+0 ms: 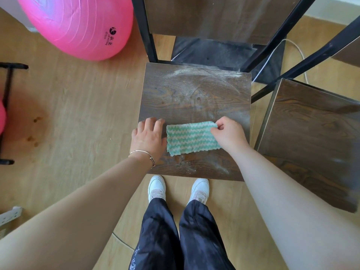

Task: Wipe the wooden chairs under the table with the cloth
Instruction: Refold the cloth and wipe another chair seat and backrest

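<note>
A dark wooden chair (194, 90) stands in front of me, its seat streaked with pale dust. A green-and-white striped cloth (190, 138) lies folded flat on the near half of the seat. My right hand (229, 133) pinches the cloth's far right corner between thumb and fingers. My left hand (149, 137) rests on the seat just left of the cloth with fingers spread and fairly straight, its edge touching the cloth's left side. A second dark wooden chair (311, 137) stands to the right, turned at an angle.
A big pink exercise ball (78, 24) sits on the wood floor at the upper left. A black metal frame (7, 106) is at the far left edge. A white cable (301, 53) runs behind the chairs. My feet in white shoes (177, 189) stand at the seat's front edge.
</note>
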`<move>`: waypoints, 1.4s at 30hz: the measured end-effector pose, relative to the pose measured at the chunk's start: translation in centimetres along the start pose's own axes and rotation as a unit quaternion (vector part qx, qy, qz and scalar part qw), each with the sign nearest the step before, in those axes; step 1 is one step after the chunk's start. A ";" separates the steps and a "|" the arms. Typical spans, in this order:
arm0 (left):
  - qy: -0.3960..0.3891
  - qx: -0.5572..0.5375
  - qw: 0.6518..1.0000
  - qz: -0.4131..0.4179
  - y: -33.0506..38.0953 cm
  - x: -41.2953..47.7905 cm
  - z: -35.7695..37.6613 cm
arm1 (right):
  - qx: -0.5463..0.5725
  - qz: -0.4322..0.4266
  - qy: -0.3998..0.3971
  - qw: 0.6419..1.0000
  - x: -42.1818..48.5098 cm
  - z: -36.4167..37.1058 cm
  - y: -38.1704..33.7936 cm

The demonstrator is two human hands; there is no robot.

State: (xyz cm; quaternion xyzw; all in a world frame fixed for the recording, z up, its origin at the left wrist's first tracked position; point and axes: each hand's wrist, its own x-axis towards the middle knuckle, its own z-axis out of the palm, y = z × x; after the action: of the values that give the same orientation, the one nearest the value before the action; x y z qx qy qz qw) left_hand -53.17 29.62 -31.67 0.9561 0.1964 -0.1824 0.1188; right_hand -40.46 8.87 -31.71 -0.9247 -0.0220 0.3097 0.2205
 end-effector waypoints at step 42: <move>0.028 -0.042 0.997 -0.059 -10.2 9.0 -3.3 | -0.047 -0.226 0.085 0.969 14.7 8.2 -21.2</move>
State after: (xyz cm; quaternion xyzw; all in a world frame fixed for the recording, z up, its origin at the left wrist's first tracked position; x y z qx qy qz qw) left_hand -48.70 42.73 -33.81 0.9418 0.2629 -0.1536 0.1425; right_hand -31.37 33.82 -36.87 -0.9280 -0.2259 0.1713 0.2418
